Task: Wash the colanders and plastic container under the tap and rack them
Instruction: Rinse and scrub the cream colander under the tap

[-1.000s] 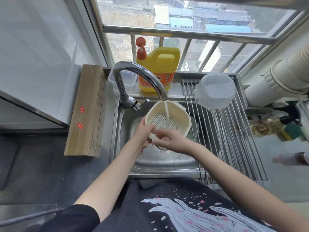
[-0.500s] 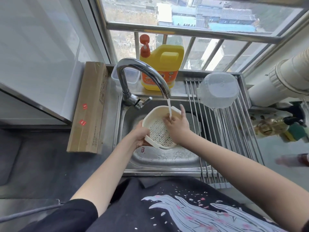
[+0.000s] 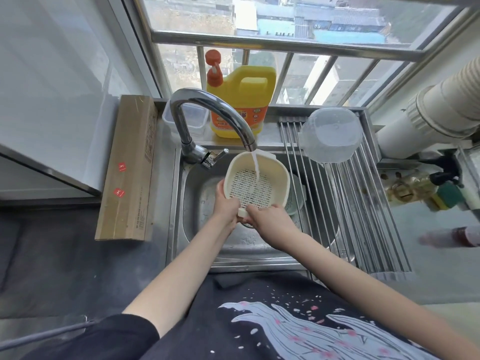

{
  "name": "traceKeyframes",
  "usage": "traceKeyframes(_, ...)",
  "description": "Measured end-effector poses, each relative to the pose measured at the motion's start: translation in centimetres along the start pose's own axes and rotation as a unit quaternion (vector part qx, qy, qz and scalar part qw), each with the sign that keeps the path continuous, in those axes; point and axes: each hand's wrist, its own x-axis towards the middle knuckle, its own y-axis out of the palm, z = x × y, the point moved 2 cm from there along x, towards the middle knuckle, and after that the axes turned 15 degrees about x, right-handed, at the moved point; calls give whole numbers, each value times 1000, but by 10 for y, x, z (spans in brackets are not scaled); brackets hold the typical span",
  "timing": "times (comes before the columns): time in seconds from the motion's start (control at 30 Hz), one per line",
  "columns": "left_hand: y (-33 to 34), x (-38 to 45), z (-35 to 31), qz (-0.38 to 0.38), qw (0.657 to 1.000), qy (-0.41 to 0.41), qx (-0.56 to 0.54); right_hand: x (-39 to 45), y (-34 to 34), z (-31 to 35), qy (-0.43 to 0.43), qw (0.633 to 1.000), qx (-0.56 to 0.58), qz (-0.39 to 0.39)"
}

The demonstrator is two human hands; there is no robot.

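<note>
Steel basin: stainless sink [image 3: 197,229] set below a barred window, catching runoff from the wash.
Rack: steel roll-up drying rack [image 3: 358,203] spread across the sink's right side, within easy reach for draining.
Racked piece: translucent round plastic container [image 3: 331,135] upturned at the rack's far end, mouth down, apparently to shed water.
Detergent: yellow plastic jug with orange pump [image 3: 241,100] parked on the ledge behind the curved chrome tap [image 3: 210,110].
Colander: cream square plastic colander [image 3: 255,183] tilted beneath the running stream, perforated base turned toward the flow, probably so water flushes through the slots.
Second colander: pale green one [image 3: 294,201] partly hidden behind the cream one, low in the sink, seemingly awaiting its turn.
Left hand [image 3: 226,206]: fingers curled round the near-left rim, steadying.
Right hand [image 3: 270,216]: pinching the near rim tab, holding the tilt.
</note>
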Motion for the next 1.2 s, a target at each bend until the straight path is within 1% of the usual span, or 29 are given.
traceKeyframes(0.13, 1, 0, 10, 35, 996, -43, -70, -8, 8, -6, -69, 994, 13, -80)
traceKeyframes(0.17, 1, 2, 13, 42, 995, -50, -77, -8, 8, -9, -93, 992, 30, -83)
traceKeyframes(0.2, 1, 4, 14, 49, 994, -56, -79, -10, 2, -10, -113, 989, 58, -70)
traceKeyframes(0.27, 0, 7, 14, 68, 993, -65, -76, -14, -11, -12, -112, 983, 143, -33)
traceKeyframes(0.3, -1, 9, 13, 78, 993, -70, -63, -16, -18, -12, -101, 975, 195, -40)
traceKeyframes(0.33, -4, 12, 11, 85, 993, -73, -38, -17, -27, -12, -85, 964, 243, -72)
traceKeyframes(0.37, -7, 15, 8, 90, 993, -75, 3, -16, -35, -13, -62, 951, 278, -121)
traceKeyframes(0.4, -11, 17, 4, 98, 991, -75, 55, -13, -44, -16, -43, 939, 286, -184)
traceKeyframes(0.43, -14, 18, -2, 106, 985, -75, 111, -6, -54, -22, -20, 938, 252, -237)
traceKeyframes(0.47, -16, 17, -9, 120, 976, -73, 165, 5, -62, -30, 17, 947, 187, -260)
traceKeyframes(0.5, -17, 16, -17, 139, 963, -64, 220, 16, -69, -36, 62, 962, 108, -243)
traceKeyframes(0.53, -16, 15, -25, 163, 947, -48, 274, 25, -76, -40, 99, 975, 37, -196)
traceKeyframes(0.57, -15, 12, -33, 189, 927, -26, 323, 34, -81, -40, 114, 983, -12, -143)
traceKeyframes(0.6, -13, 10, -40, 211, 909, 2, 359, 41, -84, -38, 103, 989, -52, -97)
traceKeyframes(0.63, -13, 10, -45, 226, 896, 30, 382, 47, -84, -34, 75, 991, -90, -61)
traceKeyframes(0.7, -18, 13, -49, 240, 881, 60, 403, 58, -87, -23, 3, 985, -167, -31)
traceKeyframes(0.73, -22, 15, -48, 229, 880, 70, 411, 63, -89, -19, -21, 980, -198, -25)
traceKeyframes(0.77, -27, 16, -47, 204, 878, 85, 425, 66, -90, -15, -42, 974, -222, -16)
traceKeyframes(0.83, -36, 21, -43, 114, 871, 128, 460, 74, -90, -9, -70, 973, -221, -14)
traceKeyframes(0.87, -40, 24, -39, 59, 863, 147, 479, 77, -89, -6, -71, 979, -191, -23)
traceKeyframes(0.9, -45, 28, -34, 14, 856, 149, 495, 81, -87, -5, -59, 987, -146, -34)
traceKeyframes(0.93, -50, 32, -28, -13, 854, 131, 503, 82, -84, -4, -35, 995, -85, -47)
traceKeyframes(0.97, -55, 34, -23, -22, 858, 104, 503, 83, -80, -3, 4, 998, -29, -47)
traceKeyframes(1.0, -59, 36, -18, -22, 859, 78, 506, 82, -76, -1, 30, 999, 2, -38)
traceKeyframes(1.03, -63, 37, -15, -25, 848, 76, 524, 82, -71, 0, 34, 999, -13, -18)
traceKeyframes(1.07, -66, 39, -15, -38, 825, 97, 556, 81, -66, 0, 34, 999, -35, 1)
traceKeyframes(1.13, -67, 38, -22, -75, 768, 167, 614, 73, -62, -5, 57, 998, -22, 22)
traceKeyframes(1.17, -67, 37, -27, -86, 756, 195, 619, 68, -60, -9, 70, 997, -1, 30)
traceKeyframes(1.2, -67, 35, -32, -91, 756, 219, 611, 64, -57, -14, 69, 997, 10, 38)
